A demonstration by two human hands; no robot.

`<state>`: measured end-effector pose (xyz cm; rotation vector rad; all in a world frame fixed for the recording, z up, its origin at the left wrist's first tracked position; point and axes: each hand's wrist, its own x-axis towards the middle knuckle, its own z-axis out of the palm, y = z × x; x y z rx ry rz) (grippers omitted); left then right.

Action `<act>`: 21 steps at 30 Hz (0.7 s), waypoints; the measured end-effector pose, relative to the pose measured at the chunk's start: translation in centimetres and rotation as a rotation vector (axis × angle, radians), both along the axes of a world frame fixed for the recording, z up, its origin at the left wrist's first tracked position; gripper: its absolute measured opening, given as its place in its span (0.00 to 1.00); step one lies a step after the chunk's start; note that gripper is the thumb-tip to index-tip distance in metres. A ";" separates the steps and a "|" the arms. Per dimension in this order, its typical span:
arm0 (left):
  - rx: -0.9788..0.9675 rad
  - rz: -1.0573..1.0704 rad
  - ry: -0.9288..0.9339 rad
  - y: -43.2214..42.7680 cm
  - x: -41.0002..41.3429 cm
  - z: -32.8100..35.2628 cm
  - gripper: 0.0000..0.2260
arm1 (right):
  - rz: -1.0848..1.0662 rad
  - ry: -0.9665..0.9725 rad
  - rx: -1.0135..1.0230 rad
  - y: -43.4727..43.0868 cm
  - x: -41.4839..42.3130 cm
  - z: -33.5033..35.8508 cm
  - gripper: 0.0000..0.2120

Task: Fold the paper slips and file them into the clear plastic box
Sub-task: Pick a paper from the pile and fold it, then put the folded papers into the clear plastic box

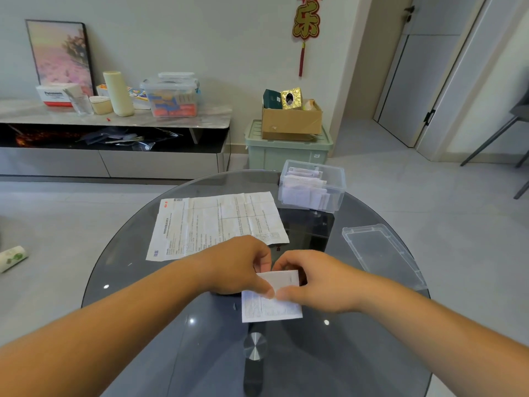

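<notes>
A small white printed paper slip (270, 306) is pinched between the thumbs and curled fingers of the left hand (237, 265) and the right hand (317, 280), low over the round smoked-glass table (171, 325). Its far end is doubled over, blank side up, and its printed near edge runs left to right. The clear plastic box (315, 164) stands well beyond, to the right.

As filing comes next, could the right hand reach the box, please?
Probably yes: the box is open, lid aside, and nothing stands between it and the right hand, which pinches a slip.
</notes>
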<state>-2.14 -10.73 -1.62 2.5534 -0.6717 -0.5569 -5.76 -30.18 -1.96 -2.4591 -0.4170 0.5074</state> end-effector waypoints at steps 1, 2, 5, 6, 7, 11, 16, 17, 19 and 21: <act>-0.013 -0.013 -0.009 -0.2 0.3 0.3 0.12 | -0.024 -0.008 0.032 -0.2 0.5 0.2 0.10; -0.023 -0.022 -0.020 -0.4 0.5 0.5 0.12 | -0.051 -0.016 0.069 -0.4 1.0 0.4 0.06; -0.066 -0.022 -0.106 -1.6 2.0 1.3 0.13 | -0.122 -0.076 0.161 -1.3 2.7 1.2 0.05; -0.085 -0.015 -0.154 -2.1 2.8 1.8 0.14 | -0.142 -0.094 0.178 -1.7 3.5 1.7 0.06; -0.114 -0.006 -0.199 -2.5 3.5 2.3 0.15 | -0.167 -0.105 0.188 -2.2 4.2 2.2 0.06; -0.301 0.009 -0.334 -4.2 8.4 4.3 0.16 | -0.310 -0.251 0.256 -5.1 8.8 4.7 0.05; -0.090 -0.026 -0.566 -6.2 14.8 5.1 0.26 | -0.634 -0.512 0.416 -8.8 15.3 6.3 0.07; -0.031 -0.052 -0.571 -6.6 15.7 4.9 0.28 | -0.663 -0.541 0.431 -9.3 16.4 6.2 0.08; 0.046 -0.108 -0.559 -7.2 17.3 4.4 0.33 | -0.677 -0.561 0.451 -9.6 18.3 5.8 0.09; 0.093 -0.151 -0.536 -7.5 18.4 3.6 0.37 | -0.667 -0.561 0.459 -9.4 19.7 5.1 0.10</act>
